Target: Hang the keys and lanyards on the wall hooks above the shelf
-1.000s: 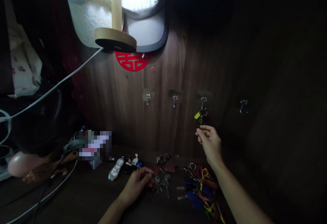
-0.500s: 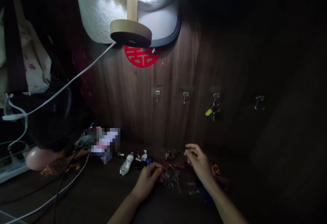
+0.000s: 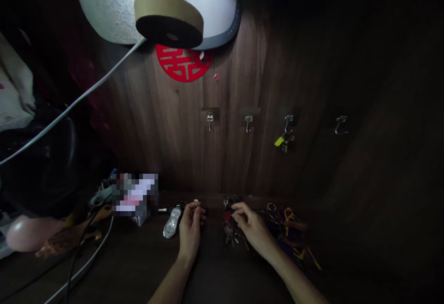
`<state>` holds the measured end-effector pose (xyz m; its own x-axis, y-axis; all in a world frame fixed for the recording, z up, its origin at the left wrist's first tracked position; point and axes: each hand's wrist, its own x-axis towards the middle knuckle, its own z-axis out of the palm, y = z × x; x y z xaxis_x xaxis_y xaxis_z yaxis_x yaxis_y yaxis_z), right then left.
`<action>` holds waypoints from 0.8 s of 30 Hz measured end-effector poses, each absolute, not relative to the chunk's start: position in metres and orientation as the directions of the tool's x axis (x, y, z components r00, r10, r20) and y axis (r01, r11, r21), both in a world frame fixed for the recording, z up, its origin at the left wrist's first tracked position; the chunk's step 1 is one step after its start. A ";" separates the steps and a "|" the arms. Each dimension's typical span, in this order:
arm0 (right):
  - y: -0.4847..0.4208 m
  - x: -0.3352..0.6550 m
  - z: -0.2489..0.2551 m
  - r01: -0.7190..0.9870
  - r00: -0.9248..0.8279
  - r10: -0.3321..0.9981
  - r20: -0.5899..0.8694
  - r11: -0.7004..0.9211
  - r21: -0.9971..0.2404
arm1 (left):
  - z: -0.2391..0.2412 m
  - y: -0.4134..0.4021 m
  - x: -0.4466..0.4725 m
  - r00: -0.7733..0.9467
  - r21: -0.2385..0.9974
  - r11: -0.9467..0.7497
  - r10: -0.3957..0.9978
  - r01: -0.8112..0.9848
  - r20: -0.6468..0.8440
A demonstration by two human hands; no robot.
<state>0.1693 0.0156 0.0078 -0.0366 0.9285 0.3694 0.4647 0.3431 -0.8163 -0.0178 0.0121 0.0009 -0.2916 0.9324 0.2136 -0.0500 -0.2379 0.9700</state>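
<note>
My left hand [image 3: 190,223] is at the keychains on the left of the shelf, its fingers curled closed. Whatever they hold, if anything, is hidden. Beside it lies a silver bottle-shaped keychain [image 3: 171,223]. My right hand [image 3: 253,223] reaches over a bunch of keys [image 3: 231,235] with a red piece, fingers bent and slightly apart, with nothing visible in them. To its right lies a dim tangle of keys and coloured cords [image 3: 293,234]. On the wall, a key ring with a yellow tag [image 3: 279,142] hangs from the third hook [image 3: 288,121].
Two bare hooks, the left one [image 3: 210,121] and the second [image 3: 249,122], and a far right hook [image 3: 342,124] are on the wood wall. A round lamp base [image 3: 169,6] with a white cable, caps and a red paper cutout [image 3: 185,66] are above. A pink balloon-like object [image 3: 33,234] lies left.
My left hand has moved left, from the middle keys to the keychains. My right hand has moved left and down toward the middle keys. The camera view has shifted.
</note>
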 end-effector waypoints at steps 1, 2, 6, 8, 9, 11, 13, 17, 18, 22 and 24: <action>0.014 0.169 0.006 0.482 -0.033 0.922 0.386 0.353 -0.802 | 0.001 0.013 -0.019 -0.306 0.970 -0.241 0.927 -0.045 0.216; 0.013 0.169 0.003 0.497 -0.024 0.913 0.407 0.364 -0.788 | 0.002 0.014 -0.020 -0.316 0.968 -0.246 0.922 -0.037 0.222; 0.011 0.174 -0.008 0.539 -0.007 0.885 0.466 0.396 -0.743 | -0.001 0.015 -0.020 -0.310 0.960 -0.281 0.912 0.001 0.268; 0.012 0.179 -0.010 0.550 -0.010 0.881 0.473 0.400 -0.733 | -0.004 0.015 -0.020 -0.284 0.955 -0.294 0.914 0.032 0.290; 0.013 0.181 -0.010 0.554 -0.009 0.880 0.475 0.400 -0.730 | -0.005 0.015 -0.019 -0.270 0.952 -0.302 0.913 0.058 0.306; 0.014 0.185 -0.009 0.563 0.002 0.879 0.478 0.393 -0.727 | -0.006 0.014 -0.019 -0.233 0.937 -0.321 0.909 0.137 0.345; 0.014 0.188 -0.008 0.572 0.010 0.877 0.481 0.390 -0.722 | -0.006 0.012 -0.018 -0.164 0.909 -0.344 0.908 0.234 0.385; 0.015 0.190 -0.007 0.585 0.010 0.866 0.500 0.401 -0.705 | -0.003 0.008 -0.015 0.073 0.825 -0.416 0.904 0.382 0.422; 0.015 0.191 -0.008 0.591 0.012 0.860 0.509 0.405 -0.698 | -0.003 0.008 -0.014 0.125 0.806 -0.436 0.897 0.399 0.424; 0.017 0.194 -0.009 0.622 0.046 0.830 0.557 0.412 -0.665 | -0.006 0.009 -0.012 0.223 0.751 -0.477 0.878 0.456 0.423; 0.017 0.195 -0.009 0.630 0.054 0.812 0.581 0.424 -0.651 | -0.008 0.009 -0.011 0.258 0.715 -0.494 0.869 0.494 0.422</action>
<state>0.1949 0.0173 -0.0090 0.0538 0.8124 0.5806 0.6299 0.4236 -0.6510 -0.0113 0.0090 -0.0079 0.2585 0.8691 0.4217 0.4940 -0.4940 0.7154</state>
